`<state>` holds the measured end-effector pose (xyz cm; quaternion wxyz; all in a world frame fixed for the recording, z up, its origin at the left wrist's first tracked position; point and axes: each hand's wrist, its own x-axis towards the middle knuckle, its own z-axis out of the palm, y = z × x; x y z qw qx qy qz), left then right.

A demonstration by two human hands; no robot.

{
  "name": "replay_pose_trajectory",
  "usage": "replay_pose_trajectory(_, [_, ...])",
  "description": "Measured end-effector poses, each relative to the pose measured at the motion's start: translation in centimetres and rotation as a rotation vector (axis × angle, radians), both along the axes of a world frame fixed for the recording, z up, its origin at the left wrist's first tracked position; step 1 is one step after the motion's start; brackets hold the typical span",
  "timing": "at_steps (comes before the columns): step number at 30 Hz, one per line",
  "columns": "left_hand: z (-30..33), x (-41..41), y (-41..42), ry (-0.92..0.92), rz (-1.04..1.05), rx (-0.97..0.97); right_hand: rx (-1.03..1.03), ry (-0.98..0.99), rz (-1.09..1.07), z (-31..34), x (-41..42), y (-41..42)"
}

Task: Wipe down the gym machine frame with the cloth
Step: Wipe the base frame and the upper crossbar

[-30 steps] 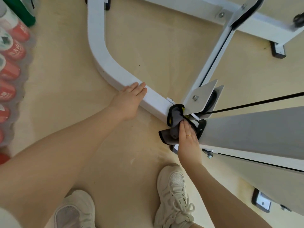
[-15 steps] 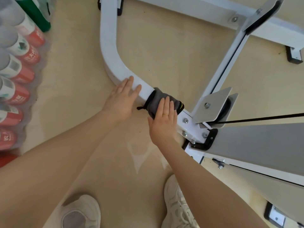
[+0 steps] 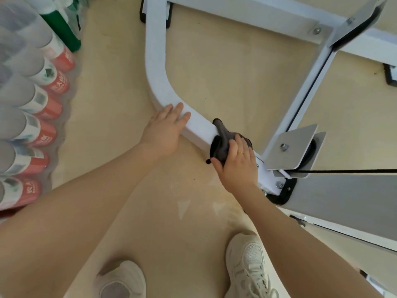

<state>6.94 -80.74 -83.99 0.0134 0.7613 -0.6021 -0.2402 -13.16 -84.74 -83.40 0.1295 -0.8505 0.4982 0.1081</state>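
Right hand (image 3: 237, 163) gripping cloth (image 3: 223, 145) on frame (image 3: 158, 82), left hand (image 3: 164, 130) flat alongside, bottles (image 3: 40, 104) nearby

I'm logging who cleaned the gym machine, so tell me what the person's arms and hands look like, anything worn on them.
Both arms are bare, with no sleeves, gloves or watch in view. The right hand wears a thin gold-coloured ring on one finger. The left hand shows no jewellery.

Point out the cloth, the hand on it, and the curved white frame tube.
cloth (image 3: 221, 134): head view, dark fold draped over the tube.
right hand (image 3: 238, 166): head view, back of the hand.
curved white frame tube (image 3: 156, 67): head view, bare top face above the bend.
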Motion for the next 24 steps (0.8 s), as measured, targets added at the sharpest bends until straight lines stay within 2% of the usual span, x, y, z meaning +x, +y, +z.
replay_pose_trajectory(2, [0.0,-0.3,0.4,0.099,0.043,-0.060,0.062,-0.104,-0.142,0.0,1.1,-0.5])
replay_pose_trajectory(4, [-0.1,-0.9,1.1,0.240,0.085,-0.212,0.134,-0.299,-0.286,0.7,3.0,-1.3])
replay_pose_trajectory(6, [-0.3,-1.9,1.9,0.373,0.088,-0.300,0.189,-0.360,-0.198,0.8,4.4,-1.2])
replay_pose_trajectory(9, [-0.6,-2.7,2.2,0.513,0.147,-0.274,0.298,-0.214,0.049,-0.2,4.4,-0.6])
replay_pose_trajectory(12, [-1.1,-2.4,2.4,0.434,0.125,-0.325,0.316,-0.152,0.001,-0.4,2.9,-1.0])
replay_pose_trajectory(14, [-1.4,-1.9,2.3,0.298,0.103,-0.358,0.202,-0.068,-0.085,-0.3,1.4,-0.9])
replay_pose_trajectory(16, [-1.0,-1.4,1.7,0.200,0.104,-0.294,0.054,0.084,-0.056,-0.2,0.3,0.0])
replay_pose_trajectory(18, [-0.5,-0.9,0.9,0.137,0.078,-0.187,0.003,0.133,-0.018,-0.3,0.5,0.5])
replay_pose_trajectory(22, [-0.1,0.4,0.2,0.109,-0.013,-0.067,0.093,-0.022,0.119,-0.7,4.7,-1.1])
replay_pose_trajectory(24, [0.1,1.2,0.4,0.111,-0.043,-0.040,0.181,-0.118,0.123,-0.5,6.8,-2.4])
